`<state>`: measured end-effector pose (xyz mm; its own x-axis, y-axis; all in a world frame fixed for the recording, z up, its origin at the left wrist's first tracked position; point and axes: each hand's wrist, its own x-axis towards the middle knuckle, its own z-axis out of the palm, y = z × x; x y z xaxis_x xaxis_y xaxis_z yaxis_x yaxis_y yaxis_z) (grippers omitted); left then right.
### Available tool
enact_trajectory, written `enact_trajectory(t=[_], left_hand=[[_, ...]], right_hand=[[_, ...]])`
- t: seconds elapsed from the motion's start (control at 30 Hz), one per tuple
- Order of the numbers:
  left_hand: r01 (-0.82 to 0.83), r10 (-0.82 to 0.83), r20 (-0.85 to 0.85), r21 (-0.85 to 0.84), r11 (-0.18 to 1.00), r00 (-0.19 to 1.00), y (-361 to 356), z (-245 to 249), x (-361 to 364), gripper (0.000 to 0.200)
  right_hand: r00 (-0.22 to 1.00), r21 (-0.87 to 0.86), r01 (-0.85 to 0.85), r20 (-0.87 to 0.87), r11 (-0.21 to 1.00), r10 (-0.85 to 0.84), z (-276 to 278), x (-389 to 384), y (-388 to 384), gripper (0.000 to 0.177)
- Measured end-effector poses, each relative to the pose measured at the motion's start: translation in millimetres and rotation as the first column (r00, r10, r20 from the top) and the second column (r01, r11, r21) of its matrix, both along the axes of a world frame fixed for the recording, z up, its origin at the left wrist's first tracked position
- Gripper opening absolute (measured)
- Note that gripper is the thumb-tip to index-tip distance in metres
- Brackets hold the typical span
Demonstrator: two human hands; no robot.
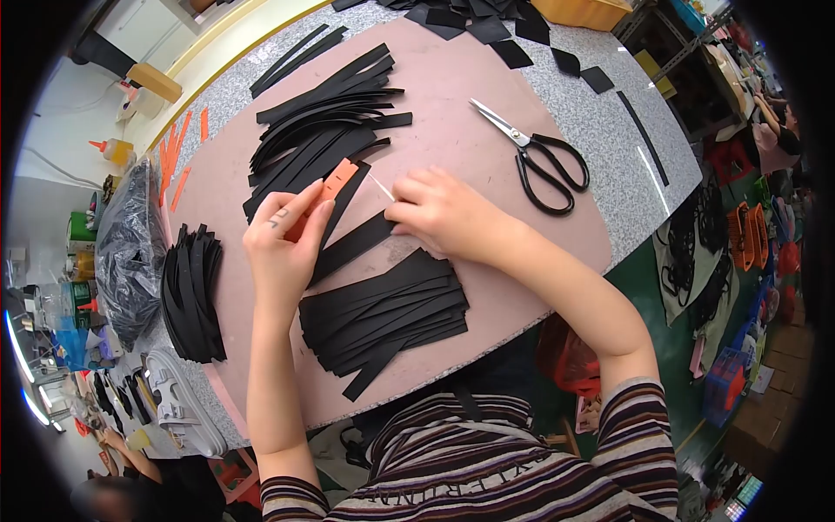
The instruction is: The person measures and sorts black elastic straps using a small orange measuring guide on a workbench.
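Observation:
My left hand [291,233] pinches a short orange strip [339,178] with small dark marks on it. A black strip [346,202] lies right beside the orange one, angled down behind my fingers. In my right hand [439,211], closed fingers hold a thin white pen-like stick [380,186], its tip pointing up and left toward the strips. Another black strip [352,252] runs from beneath my right fingers down to the left. Below both hands lies a fanned stack of black strips [387,313]. A bigger pile of black strips [326,122] lies beyond my left hand.
Black-handled scissors [535,157] lie half open at the right of the pink mat [487,96]. Another bundle of black strips [191,291] sits at the left, near a black plastic bag [130,244]. Loose orange strips [174,157] and black diamond-shaped pieces [565,63] lie farther off.

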<state>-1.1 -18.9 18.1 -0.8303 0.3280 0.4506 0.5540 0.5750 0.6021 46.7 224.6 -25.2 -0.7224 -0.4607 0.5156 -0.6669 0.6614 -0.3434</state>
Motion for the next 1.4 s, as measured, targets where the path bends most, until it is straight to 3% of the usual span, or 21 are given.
enact_trajectory(t=[0.07, 0.17, 0.3, 0.37, 0.43, 0.53, 0.63, 0.73, 0.83, 0.97, 1.07, 1.17, 1.3, 1.37, 1.4], left_hand=[[-0.021, 0.021, 0.007, 0.000, 1.000, 1.000, -6, 3, 0, 0.026], [-0.042, 0.042, -0.020, 0.034, 0.999, 0.999, -12, 4, -2, 0.026], [-0.026, 0.026, 0.009, 0.084, 0.996, 1.000, -14, 7, -4, 0.026], [0.039, -0.042, 0.070, 0.049, 0.998, 0.997, -8, 6, 0, 0.026], [0.165, -0.161, 0.220, 0.001, 0.986, 0.962, 12, 6, 9, 0.026], [0.270, -0.252, 0.191, -0.073, 0.960, 0.949, 28, -16, 14, 0.025], [0.261, -0.225, 0.254, -0.117, 0.958, 0.941, 34, -22, 17, 0.023], [0.254, -0.216, 0.244, -0.137, 0.957, 0.945, 34, -24, 17, 0.023], [0.258, -0.222, 0.218, -0.153, 0.954, 0.950, 35, -23, 17, 0.024], [0.262, -0.229, 0.198, -0.159, 0.952, 0.953, 36, -24, 17, 0.026], [0.260, -0.228, 0.204, -0.146, 0.955, 0.952, 36, -26, 17, 0.024], [0.277, -0.247, 0.206, -0.133, 0.952, 0.947, 36, -26, 16, 0.023], [0.290, -0.262, 0.243, -0.091, 0.953, 0.934, 30, -25, 12, 0.023], [0.150, -0.141, 0.180, -0.039, 0.988, 0.974, 24, -16, 5, 0.023], [0.080, -0.090, 0.160, 0.069, 0.994, 0.983, 15, -18, -1, 0.023]], right_hand=[[0.998, -0.094, -0.031, 0.058, 0.995, 0.037, -5, -8, 3, 0.015], [0.999, -0.032, -0.038, -0.029, 0.999, 0.037, 8, 0, 4, 0.017], [0.961, 0.239, -0.069, -0.245, 0.969, 0.129, 9, 52, -4, 0.013], [0.993, 0.118, -0.083, -0.075, 0.990, 0.092, 7, 65, 4, 0.021], [0.997, -0.183, 0.078, 0.020, 0.980, -0.075, 9, 61, 12, 0.027], [0.938, -0.519, 0.342, 0.242, 0.784, -0.249, 24, 43, 24, 0.029], [0.922, -0.452, 0.374, 0.278, 0.810, -0.271, 19, 31, 39, 0.021], [0.821, -0.460, 0.477, 0.538, 0.749, -0.192, 18, 22, 25, 0.017], [0.953, -0.426, 0.251, 0.267, 0.869, -0.144, 6, 6, 7, 0.018], [0.978, -0.432, 0.187, 0.168, 0.882, -0.125, 4, -2, 2, 0.021], [0.962, -0.416, 0.219, 0.244, 0.882, -0.124, 13, 1, 1, 0.022], [0.979, -0.409, 0.127, 0.200, 0.904, -0.047, 3, -6, -5, 0.024], [0.933, -0.362, 0.164, 0.358, 0.918, -0.026, 20, -4, 2, 0.022], [0.917, -0.381, 0.210, 0.395, 0.900, -0.047, 23, -1, 2, 0.018], [0.960, -0.307, 0.117, 0.277, 0.944, -0.028, 21, -2, 1, 0.016]])
